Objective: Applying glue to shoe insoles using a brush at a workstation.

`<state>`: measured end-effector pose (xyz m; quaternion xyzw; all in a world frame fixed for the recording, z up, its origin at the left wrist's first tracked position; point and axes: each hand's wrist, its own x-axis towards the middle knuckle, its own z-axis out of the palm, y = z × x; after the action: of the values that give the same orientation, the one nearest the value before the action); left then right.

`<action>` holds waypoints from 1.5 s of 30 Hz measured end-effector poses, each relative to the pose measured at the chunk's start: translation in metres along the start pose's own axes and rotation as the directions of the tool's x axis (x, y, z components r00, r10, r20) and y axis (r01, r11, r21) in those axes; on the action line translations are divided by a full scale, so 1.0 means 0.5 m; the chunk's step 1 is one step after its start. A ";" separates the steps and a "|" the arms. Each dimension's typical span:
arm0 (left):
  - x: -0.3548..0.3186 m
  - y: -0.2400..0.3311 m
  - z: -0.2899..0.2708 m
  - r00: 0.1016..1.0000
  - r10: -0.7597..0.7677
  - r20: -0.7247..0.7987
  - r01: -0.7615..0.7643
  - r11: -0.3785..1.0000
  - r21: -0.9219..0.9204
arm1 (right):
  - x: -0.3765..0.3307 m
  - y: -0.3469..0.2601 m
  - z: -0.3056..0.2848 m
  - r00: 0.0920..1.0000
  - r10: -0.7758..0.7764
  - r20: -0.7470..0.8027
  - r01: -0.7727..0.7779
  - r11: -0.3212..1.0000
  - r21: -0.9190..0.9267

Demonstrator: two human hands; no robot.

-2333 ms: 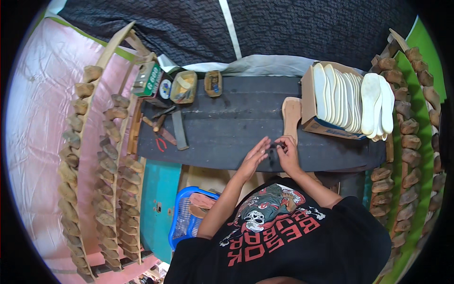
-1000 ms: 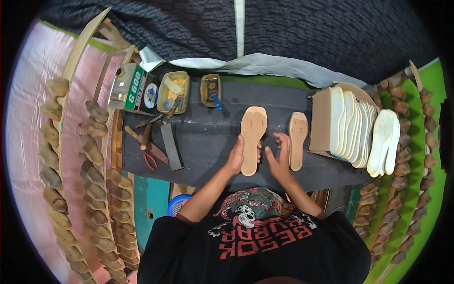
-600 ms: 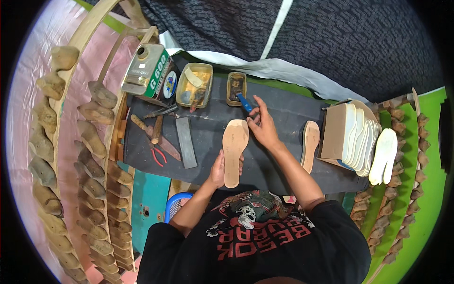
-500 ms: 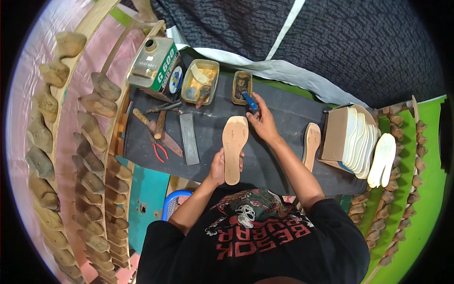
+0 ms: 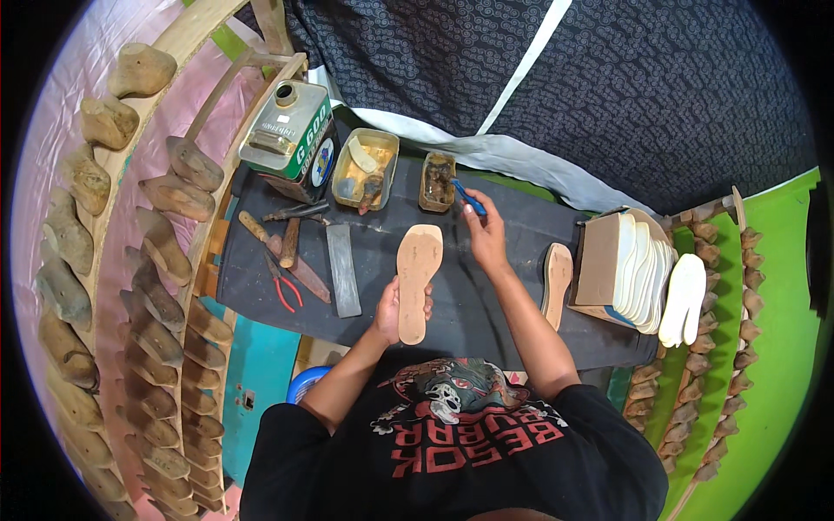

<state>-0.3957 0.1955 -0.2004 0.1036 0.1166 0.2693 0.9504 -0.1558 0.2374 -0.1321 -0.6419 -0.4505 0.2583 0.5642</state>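
A tan shoe insole [image 5: 419,273] stands upright in my left hand [image 5: 391,311], its wide end pointing away from me. My left fingers wrap round its narrower half, with fingertips showing at the right edge. In my right hand [image 5: 488,236] is a blue-handled brush [image 5: 470,201], pinched between thumb and fingers. The brush's far end reaches the right rim of a small glue-stained tub [image 5: 426,195]; its bristles cannot be made out. Another insole [image 5: 557,282] lies to the right of my right forearm.
Behind stand a metal can [image 5: 287,143] and a larger tub [image 5: 339,193]. Red-handled pincers [image 5: 285,291], a hammer [image 5: 289,246] and a grey sharpening block [image 5: 344,271] lie left. A cardboard box [image 5: 599,260] of white insoles is right. Racks of wooden shoe lasts [image 5: 165,243] flank the table.
My right hand has closed round the blue handle, which has shifted right and toward me from the small tub. The insole stays in my left hand. The whole view has shifted slightly.
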 end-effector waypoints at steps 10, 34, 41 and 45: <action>0.032 0.020 0.026 1.000 -0.026 0.004 0.026 1.000 -0.009 | -0.016 -0.009 -0.026 0.980 0.193 -0.041 -0.179 0.959 0.219; 0.049 -0.007 0.054 0.998 -0.061 -0.018 0.062 0.995 0.078 | -0.034 0.023 -0.046 0.852 0.518 -0.077 -0.403 0.742 0.536; 0.050 -0.025 0.062 0.998 -0.069 0.013 0.068 0.993 0.097 | -0.031 0.011 -0.074 0.846 0.534 -0.003 -0.394 0.628 0.671; 0.032 -0.031 0.074 0.996 -0.085 0.016 0.083 0.989 0.120 | -0.027 -0.028 -0.154 0.868 0.471 -0.158 -0.169 0.579 0.798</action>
<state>-0.3646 0.1862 -0.1719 0.1579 0.1267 0.2205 0.9541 -0.1014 0.1870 -0.1031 -0.4506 -0.0643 0.4024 0.7943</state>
